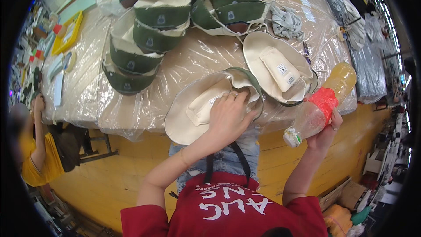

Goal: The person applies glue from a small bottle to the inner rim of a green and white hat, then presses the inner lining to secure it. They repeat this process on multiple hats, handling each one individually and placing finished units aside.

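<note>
A cream bucket hat (197, 114) lies upside down at the near edge of the table (87, 96), its brim partly hanging over the edge and its olive-green outer side showing along the far rim. The left hand (228, 116) rests inside the crown, fingers spread and pressed down on the pale lining, with the fingertips near a folded cream flap inside. The right hand (326, 129) is raised to the right, off the table, closed around a clear plastic bottle (320, 103) that is tilted, its white cap pointing down toward the person and its yellowish end up; a red band wraps the bottle's middle just above the hand.

Just beyond the held hat lies a second upturned cream hat (276, 68) with a white label sewn on its inner flap. Farther back, stacks of green-and-cream hats (149, 35) cover the far part of the table, which is draped in clear plastic sheeting. A bunch of grey cords (285, 22) lies beside the stacks on the right. At the left edge, another person in a yellow shirt (37, 158) stands by the table with a hand on its corner. The floor (109, 180) below is yellow.
</note>
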The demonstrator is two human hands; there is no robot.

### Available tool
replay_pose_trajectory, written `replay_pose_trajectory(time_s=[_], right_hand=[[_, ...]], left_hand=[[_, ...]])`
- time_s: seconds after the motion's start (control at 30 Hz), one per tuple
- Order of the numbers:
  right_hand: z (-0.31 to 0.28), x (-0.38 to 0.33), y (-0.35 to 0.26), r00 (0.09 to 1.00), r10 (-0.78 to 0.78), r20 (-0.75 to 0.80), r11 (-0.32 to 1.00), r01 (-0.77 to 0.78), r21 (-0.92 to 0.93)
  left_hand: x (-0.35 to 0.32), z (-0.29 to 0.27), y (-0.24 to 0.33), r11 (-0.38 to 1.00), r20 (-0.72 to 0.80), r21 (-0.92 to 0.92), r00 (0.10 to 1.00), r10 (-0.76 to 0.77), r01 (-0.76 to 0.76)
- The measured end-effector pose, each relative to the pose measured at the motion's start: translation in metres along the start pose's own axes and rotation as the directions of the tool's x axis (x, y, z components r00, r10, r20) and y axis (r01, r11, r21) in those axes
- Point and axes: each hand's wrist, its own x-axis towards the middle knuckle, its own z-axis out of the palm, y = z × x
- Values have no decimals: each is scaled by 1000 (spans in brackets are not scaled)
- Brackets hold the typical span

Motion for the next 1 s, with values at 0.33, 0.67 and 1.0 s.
replay_pose_trajectory(time_s=[0.33, 0.67, 1.0], right_hand=[[47, -4, 5, 987, -151, 48, 926, 159, -342], [42, -15, -1, 945, -299, 132, 905, 325, -276], [96, 4, 21, 886, 26, 463, 942, -176, 284]], left_hand=[[16, 25, -14, 927, -18, -260, 959, -283, 269], [-17, 8, -20, 978, 125, -203, 992, -10, 35], [-11, 24, -31, 960, -2, -207, 981, -193, 188]])
